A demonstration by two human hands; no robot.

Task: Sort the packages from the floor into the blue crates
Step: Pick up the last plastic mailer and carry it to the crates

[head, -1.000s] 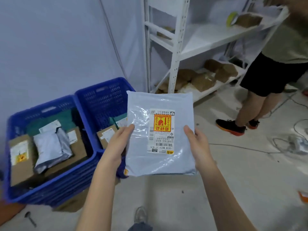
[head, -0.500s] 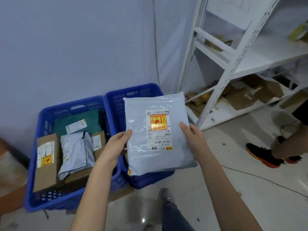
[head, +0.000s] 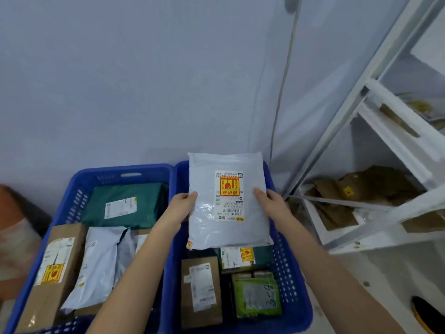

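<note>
Mailer (head: 228,203), grey: clamped between left hand (head: 179,208) and right hand (head: 269,203), held above right crate (head: 291,256). Both crates already hold several parcels; left crate (head: 72,189) fuller. Floor stock unseen.

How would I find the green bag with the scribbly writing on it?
Look at the two blue crates by the wall and pick the right-hand crate. In its near corner, beside a brown cardboard box, lies the light green bag. It is the only bright green package, with dark handwriting across its clear label, unlike the dark green parcels.
</note>
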